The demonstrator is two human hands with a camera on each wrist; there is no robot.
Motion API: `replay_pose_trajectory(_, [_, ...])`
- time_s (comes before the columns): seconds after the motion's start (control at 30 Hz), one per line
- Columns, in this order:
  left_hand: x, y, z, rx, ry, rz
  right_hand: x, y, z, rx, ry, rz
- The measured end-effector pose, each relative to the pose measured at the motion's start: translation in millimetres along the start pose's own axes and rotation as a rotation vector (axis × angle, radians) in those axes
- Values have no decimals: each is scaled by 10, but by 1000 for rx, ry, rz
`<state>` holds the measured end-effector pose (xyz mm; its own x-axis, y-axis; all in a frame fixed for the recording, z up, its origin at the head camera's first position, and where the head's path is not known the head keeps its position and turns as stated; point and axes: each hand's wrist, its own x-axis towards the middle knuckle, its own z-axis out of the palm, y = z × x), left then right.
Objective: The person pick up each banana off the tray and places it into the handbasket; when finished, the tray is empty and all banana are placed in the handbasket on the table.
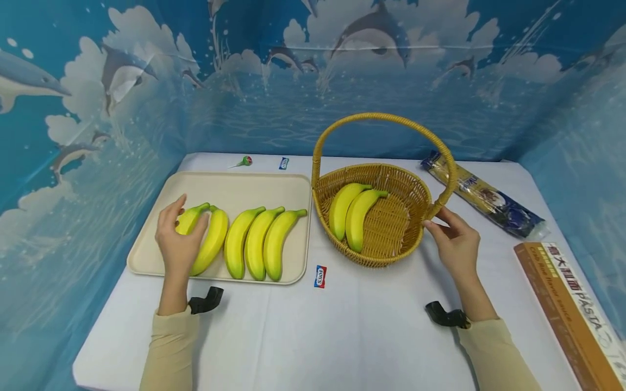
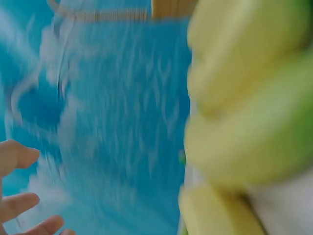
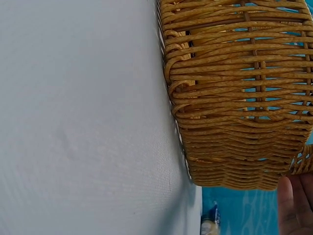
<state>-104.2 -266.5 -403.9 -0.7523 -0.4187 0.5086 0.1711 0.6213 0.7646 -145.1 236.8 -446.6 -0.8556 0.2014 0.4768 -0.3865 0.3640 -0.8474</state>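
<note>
Filling 9 o'clock side: tray [image 1: 244, 190]; basket [image 1: 391, 220] at its 3 o'clock, rim pinched by right hand [image 1: 457, 241]. Left hand [image 1: 177, 241] nearer, thumb and fingers parted about leftmost banana [image 1: 189, 219] on tray; banana at hand's 1 o'clock, visible long axis roughly 2-to-8.

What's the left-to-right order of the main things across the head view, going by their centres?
Left hand → three side-by-side bananas → red-and-blue sweet → wicker basket → right hand → blue-and-gold packet → pasta box.
</note>
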Motion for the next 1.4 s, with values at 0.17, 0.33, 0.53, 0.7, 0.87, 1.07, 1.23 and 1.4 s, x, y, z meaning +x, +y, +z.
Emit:
replay_pose_trajectory(0.17, [13, -261, -183, 76, 49, -134, -3, -1, 8, 4, -5, 4])
replay_pose_trajectory(0.33, [14, -437, -194, 125, -1, -217, -12, 3, 5, -26, -1, 34])
replay_pose_trajectory(0.53, [9, -636, -165, 184, -75, -308, -21, 16, -8, -29, -2, 43])
replay_pose_trajectory(0.7, [-1, -789, -136, 241, -166, -401, -21, 27, -12, -31, -2, 39])
replay_pose_trajectory(0.87, [5, -835, -112, 245, -156, -483, -16, 26, -11, -28, -2, 34])
replay_pose_trajectory(1.07, [9, -781, -122, 222, -101, -505, -2, 34, -6, -17, -4, 23])
replay_pose_trajectory(1.23, [11, -628, -149, 187, 5, -457, 6, 26, -9, -31, -7, 26])
replay_pose_trajectory(1.4, [-9, -290, -78, 138, 72, -352, 6, 18, -16, -23, -7, 26])
